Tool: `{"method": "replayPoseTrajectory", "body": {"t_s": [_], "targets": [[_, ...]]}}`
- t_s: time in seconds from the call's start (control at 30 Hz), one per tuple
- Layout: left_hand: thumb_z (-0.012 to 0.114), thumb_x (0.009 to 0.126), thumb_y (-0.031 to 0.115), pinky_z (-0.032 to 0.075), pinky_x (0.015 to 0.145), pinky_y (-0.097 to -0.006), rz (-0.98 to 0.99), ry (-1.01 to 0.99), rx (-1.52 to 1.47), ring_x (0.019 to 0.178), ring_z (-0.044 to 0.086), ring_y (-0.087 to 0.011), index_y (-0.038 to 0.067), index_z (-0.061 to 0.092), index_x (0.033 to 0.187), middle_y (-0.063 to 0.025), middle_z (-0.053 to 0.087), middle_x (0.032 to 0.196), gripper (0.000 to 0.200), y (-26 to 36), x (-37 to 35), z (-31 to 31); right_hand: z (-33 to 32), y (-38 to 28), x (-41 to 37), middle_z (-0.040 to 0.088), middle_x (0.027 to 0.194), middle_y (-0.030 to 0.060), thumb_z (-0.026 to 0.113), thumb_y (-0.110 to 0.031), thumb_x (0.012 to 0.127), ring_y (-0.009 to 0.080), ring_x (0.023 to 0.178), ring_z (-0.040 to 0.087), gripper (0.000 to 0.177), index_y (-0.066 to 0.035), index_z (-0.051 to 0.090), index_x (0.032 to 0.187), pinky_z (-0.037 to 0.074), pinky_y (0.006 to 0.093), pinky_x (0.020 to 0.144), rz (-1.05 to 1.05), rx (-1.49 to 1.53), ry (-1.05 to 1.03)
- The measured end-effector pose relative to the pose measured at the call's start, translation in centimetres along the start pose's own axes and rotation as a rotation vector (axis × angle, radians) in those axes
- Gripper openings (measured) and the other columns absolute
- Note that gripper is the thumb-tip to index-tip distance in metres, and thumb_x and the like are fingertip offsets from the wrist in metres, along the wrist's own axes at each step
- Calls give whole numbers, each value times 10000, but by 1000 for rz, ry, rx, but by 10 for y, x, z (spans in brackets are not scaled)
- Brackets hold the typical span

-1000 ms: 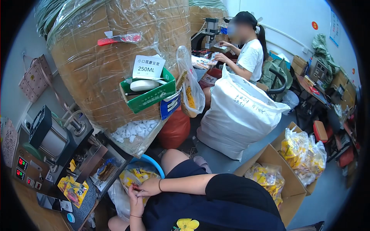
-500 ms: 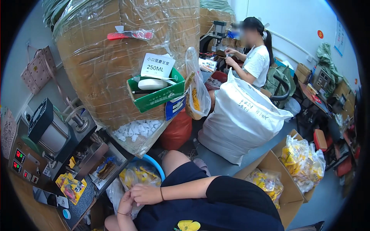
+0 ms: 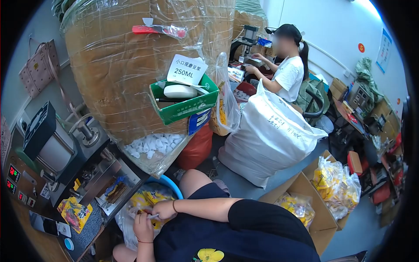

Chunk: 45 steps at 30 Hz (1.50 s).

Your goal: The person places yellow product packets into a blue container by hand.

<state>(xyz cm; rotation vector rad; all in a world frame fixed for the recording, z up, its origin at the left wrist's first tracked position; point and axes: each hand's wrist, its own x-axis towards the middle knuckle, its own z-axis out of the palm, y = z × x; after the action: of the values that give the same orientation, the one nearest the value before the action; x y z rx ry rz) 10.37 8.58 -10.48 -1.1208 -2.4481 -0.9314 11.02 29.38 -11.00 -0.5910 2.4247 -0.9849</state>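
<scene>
In the head view, my right hand (image 3: 164, 210) pinches a small whitish piece (image 3: 152, 216) whose exact kind I cannot make out. Close beside it, my left hand (image 3: 143, 228) has its fingers curled together, and what they hold is partly hidden. Both hands are over a blue basin (image 3: 173, 187) in my lap area, lined with clear plastic. Yellow printed pouches (image 3: 150, 197) lie in the basin, just beyond my fingers. One more yellow printed pouch (image 3: 77, 214) rests by the press machine (image 3: 56, 148) on my left.
White plastic spouts (image 3: 152, 145) lie heaped on a ledge of the wrapped carton (image 3: 113, 87). A green box (image 3: 185, 105) hangs there. A large white sack (image 3: 266, 144) stands ahead. Bagged yellow pouches (image 3: 336, 185) fill cartons at right. A co-worker (image 3: 290, 74) sits behind the sack.
My hands have drawn slightly apart, and a small whitish piece now shows at my right fingers. The view has shifted a little. The co-worker's hands have moved toward the machine there.
</scene>
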Motion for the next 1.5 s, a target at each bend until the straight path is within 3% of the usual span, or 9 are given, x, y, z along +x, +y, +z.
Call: {"method": "replayPoseTrajectory", "body": {"t_s": [0.13,0.23,0.47,0.67,0.83,1.07,1.17,1.3,1.5], "targets": [[660,804,106,498,781,-496,13,113,24,905,608,-420,39,635,1060,-187,616,997,266,-9,-11,16,8,2,-1,684,877,46,499,-575,1022,157,820,633,577,-28,672,961,504,335,733,-36,751,-66],[683,789,193,465,785,-505,26,179,125,900,578,-422,44,608,994,-195,584,968,265,-4,-6,12,31,9,15,676,907,117,528,-510,1022,218,825,653,520,-14,673,960,503,378,740,-158,555,430],[739,727,237,432,630,-500,-66,88,195,735,563,-385,59,567,735,-148,552,772,248,-16,-17,15,31,-8,13,695,903,120,568,-372,1019,234,902,668,359,-43,682,932,494,414,789,-51,565,387],[732,781,184,439,609,-502,-109,-129,89,682,567,-379,45,593,678,-145,545,693,223,-16,-28,9,17,-18,-4,730,897,79,642,-268,847,275,938,697,169,-124,725,875,522,437,731,-68,-377,689],[688,886,194,471,704,-462,-55,-340,-6,776,602,-334,36,565,625,-143,603,783,329,-26,-49,-17,6,33,-2,711,914,92,624,-276,864,319,920,676,165,-133,704,876,521,459,762,229,-457,685],[565,922,58,474,907,-357,-687,46,-1559,1035,604,-248,-19,537,1115,-130,638,1056,210,-23,-20,36,27,-1,-6,583,969,152,645,-166,894,362,946,613,120,-58,616,938,463,491,818,-182,37,818],[566,927,70,490,913,-396,-373,-202,-511,1025,616,-269,-48,545,1135,-160,625,1085,241,3,-1,32,15,-16,-26,588,1047,152,655,-190,908,372,996,596,154,-66,608,986,478,461,834,-441,-206,787],[575,956,98,524,838,-397,-31,-192,-441,931,654,-274,-53,531,1175,-156,639,1026,270,-40,-24,59,19,-23,-28,589,1084,153,680,-187,885,377,1019,589,154,-54,634,948,479,450,855,-428,-90,785],[532,1027,74,526,745,-301,-660,-63,-979,813,634,-156,-9,625,1058,-93,670,974,128,-5,-17,44,18,6,-15,632,1059,160,654,-238,900,386,996,627,201,-48,639,964,495,462,874,-100,26,477]]}}
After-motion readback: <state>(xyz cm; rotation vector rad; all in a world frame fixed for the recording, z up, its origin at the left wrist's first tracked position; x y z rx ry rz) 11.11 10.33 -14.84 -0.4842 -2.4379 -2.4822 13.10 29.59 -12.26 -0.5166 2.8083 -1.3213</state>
